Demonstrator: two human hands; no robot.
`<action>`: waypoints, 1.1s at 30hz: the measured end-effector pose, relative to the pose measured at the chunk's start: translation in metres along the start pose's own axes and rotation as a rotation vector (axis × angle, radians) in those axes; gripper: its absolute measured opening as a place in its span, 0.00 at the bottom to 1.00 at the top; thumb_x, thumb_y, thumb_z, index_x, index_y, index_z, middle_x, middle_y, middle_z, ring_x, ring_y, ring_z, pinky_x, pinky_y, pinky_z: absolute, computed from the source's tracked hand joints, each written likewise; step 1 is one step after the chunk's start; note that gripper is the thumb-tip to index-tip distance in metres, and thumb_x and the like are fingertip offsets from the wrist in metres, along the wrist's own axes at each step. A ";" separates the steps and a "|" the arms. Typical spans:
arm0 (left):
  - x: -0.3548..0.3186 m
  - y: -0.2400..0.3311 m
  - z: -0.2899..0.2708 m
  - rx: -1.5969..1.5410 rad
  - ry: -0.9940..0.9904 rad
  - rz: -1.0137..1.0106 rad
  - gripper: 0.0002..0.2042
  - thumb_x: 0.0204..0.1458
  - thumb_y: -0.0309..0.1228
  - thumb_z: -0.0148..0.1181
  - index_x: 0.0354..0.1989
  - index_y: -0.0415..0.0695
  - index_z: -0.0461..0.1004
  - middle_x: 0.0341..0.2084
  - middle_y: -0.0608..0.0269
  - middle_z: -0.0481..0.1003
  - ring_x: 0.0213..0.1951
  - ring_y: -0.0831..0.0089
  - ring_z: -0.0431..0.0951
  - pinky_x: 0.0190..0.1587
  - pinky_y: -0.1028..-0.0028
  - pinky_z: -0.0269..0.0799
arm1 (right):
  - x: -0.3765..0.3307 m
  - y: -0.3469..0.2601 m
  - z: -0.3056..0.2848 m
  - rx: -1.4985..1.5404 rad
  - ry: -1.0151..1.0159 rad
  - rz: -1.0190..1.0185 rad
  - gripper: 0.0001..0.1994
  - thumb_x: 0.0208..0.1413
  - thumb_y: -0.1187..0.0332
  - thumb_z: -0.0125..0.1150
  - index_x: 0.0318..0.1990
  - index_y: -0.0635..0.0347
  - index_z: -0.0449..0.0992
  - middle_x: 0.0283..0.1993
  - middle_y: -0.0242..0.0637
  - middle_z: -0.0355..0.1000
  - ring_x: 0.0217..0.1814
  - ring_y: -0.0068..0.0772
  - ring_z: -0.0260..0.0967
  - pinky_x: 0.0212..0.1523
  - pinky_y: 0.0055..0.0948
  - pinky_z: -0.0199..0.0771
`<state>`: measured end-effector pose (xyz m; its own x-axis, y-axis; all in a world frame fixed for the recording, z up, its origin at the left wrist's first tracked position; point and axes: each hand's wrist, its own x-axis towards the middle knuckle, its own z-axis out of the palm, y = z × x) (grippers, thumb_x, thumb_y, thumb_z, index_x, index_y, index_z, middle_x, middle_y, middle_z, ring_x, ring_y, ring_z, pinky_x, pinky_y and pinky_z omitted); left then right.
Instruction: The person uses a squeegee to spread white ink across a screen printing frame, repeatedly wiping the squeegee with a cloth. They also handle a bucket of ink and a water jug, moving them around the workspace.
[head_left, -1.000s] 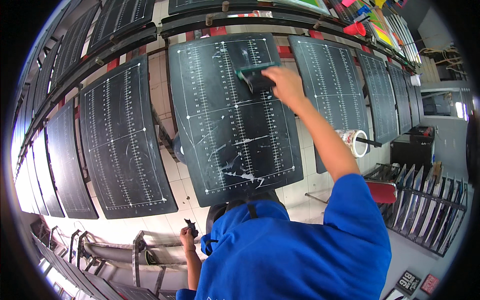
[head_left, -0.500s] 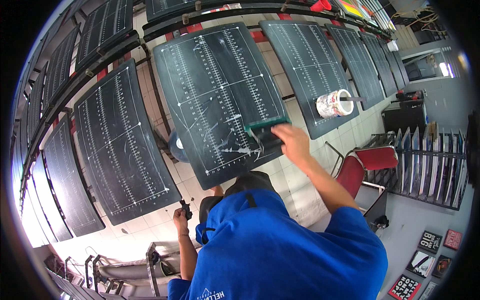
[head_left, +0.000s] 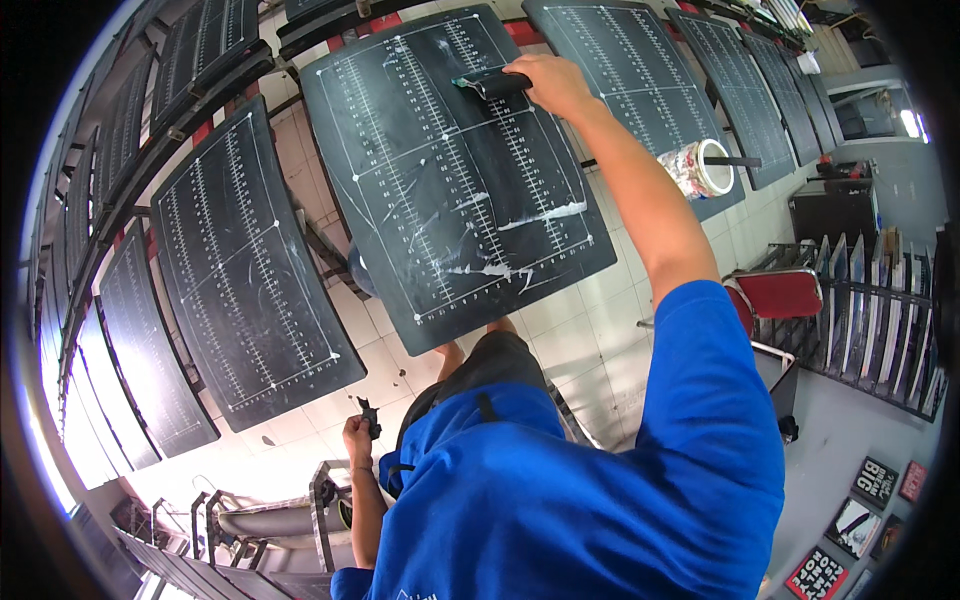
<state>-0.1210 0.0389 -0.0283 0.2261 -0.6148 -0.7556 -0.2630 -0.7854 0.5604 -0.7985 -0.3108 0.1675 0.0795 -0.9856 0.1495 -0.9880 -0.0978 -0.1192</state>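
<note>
Your right hand [head_left: 558,85] reaches up, its fingers wrapped tight around one dark hand scraper with a teal blade edge [head_left: 488,84]. The scraper rests on the upper part of the big black curved panel [head_left: 450,180] hanging in front of you. Its long axis runs roughly across the panel, and the blade end points toward the panel's left edge. White smears streak the panel's lower half, below the scraper.

Your left hand [head_left: 356,438] hangs low, below the panel's bottom left corner, with its fingers closed around one small black tool [head_left: 368,415]; its exact kind is too small to tell.

At least five similar black panels marked with white lines hang in a row, some to the left of the central panel and some to its right. One roll of printed tape [head_left: 703,168] sits on a rod just right of the central panel. One red chair [head_left: 778,296] stands lower right of the panel on the tiled floor [head_left: 590,330].
</note>
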 end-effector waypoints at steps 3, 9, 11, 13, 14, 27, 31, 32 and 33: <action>0.004 -0.002 -0.007 -0.051 -0.032 0.012 0.02 0.58 0.21 0.55 0.37 0.38 0.74 0.26 0.63 0.76 0.26 0.76 0.77 0.30 0.75 0.77 | -0.049 -0.013 -0.003 0.003 0.023 -0.029 0.23 0.46 0.77 0.63 0.53 0.45 0.78 0.53 0.29 0.76 0.54 0.40 0.73 0.53 0.40 0.75; 0.039 0.002 0.023 0.064 -0.163 0.151 0.05 0.56 0.23 0.57 0.39 0.37 0.76 0.31 0.60 0.78 0.30 0.74 0.78 0.34 0.74 0.76 | -0.202 -0.095 -0.039 0.069 0.047 0.146 0.26 0.40 0.82 0.59 0.51 0.52 0.79 0.52 0.34 0.76 0.52 0.42 0.74 0.51 0.39 0.74; 0.050 0.020 0.046 0.169 -0.228 0.235 0.08 0.55 0.24 0.58 0.41 0.36 0.77 0.33 0.58 0.80 0.34 0.72 0.79 0.38 0.73 0.76 | -0.238 -0.120 -0.044 0.051 0.049 0.252 0.26 0.40 0.81 0.61 0.51 0.52 0.79 0.52 0.33 0.76 0.52 0.42 0.74 0.50 0.39 0.75; 0.063 0.030 0.066 0.180 -0.349 0.250 0.08 0.55 0.25 0.59 0.41 0.36 0.77 0.35 0.57 0.80 0.37 0.71 0.79 0.41 0.72 0.75 | -0.263 -0.143 -0.046 0.013 0.071 0.347 0.26 0.40 0.81 0.62 0.51 0.51 0.79 0.51 0.33 0.76 0.51 0.41 0.74 0.49 0.39 0.75; 0.068 0.037 0.079 0.207 -0.377 0.328 0.08 0.55 0.25 0.59 0.41 0.36 0.77 0.35 0.57 0.79 0.36 0.71 0.79 0.42 0.73 0.75 | -0.270 -0.154 -0.043 -0.004 0.087 0.401 0.25 0.39 0.79 0.64 0.51 0.52 0.79 0.50 0.32 0.76 0.50 0.40 0.74 0.48 0.38 0.76; 0.021 0.127 0.208 -0.307 -0.869 -0.085 0.16 0.62 0.24 0.55 0.58 0.40 0.68 0.51 0.57 0.74 0.50 0.64 0.77 0.54 0.64 0.77 | -0.215 -0.285 -0.034 0.072 0.000 0.637 0.23 0.43 0.66 0.71 0.50 0.60 0.78 0.43 0.40 0.73 0.47 0.43 0.73 0.44 0.40 0.78; 0.002 0.137 0.246 -0.420 -0.964 -0.185 0.16 0.62 0.26 0.56 0.58 0.42 0.69 0.52 0.59 0.74 0.53 0.64 0.75 0.58 0.61 0.73 | -0.216 -0.211 -0.052 0.042 -0.021 0.811 0.18 0.46 0.66 0.68 0.48 0.56 0.80 0.45 0.41 0.77 0.47 0.47 0.76 0.46 0.43 0.77; -0.002 0.139 0.260 -0.454 -0.991 -0.190 0.16 0.62 0.26 0.56 0.58 0.42 0.69 0.52 0.60 0.73 0.54 0.65 0.74 0.59 0.61 0.72 | -0.218 -0.194 -0.057 0.023 -0.008 0.833 0.18 0.47 0.65 0.67 0.48 0.56 0.80 0.47 0.42 0.77 0.47 0.48 0.76 0.46 0.43 0.76; -0.010 0.144 0.274 -0.492 -1.042 -0.220 0.16 0.62 0.26 0.56 0.58 0.42 0.69 0.52 0.60 0.73 0.54 0.65 0.74 0.61 0.62 0.71 | -0.227 -0.176 -0.057 -0.001 -0.021 0.850 0.18 0.47 0.66 0.67 0.48 0.55 0.80 0.46 0.42 0.77 0.46 0.48 0.76 0.46 0.44 0.76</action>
<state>-0.4179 -0.0486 -0.0328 -0.7159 -0.2851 -0.6373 0.1287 -0.9511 0.2809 -0.6505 -0.0625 0.2100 -0.6874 -0.7262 -0.0087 -0.7130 0.6771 -0.1820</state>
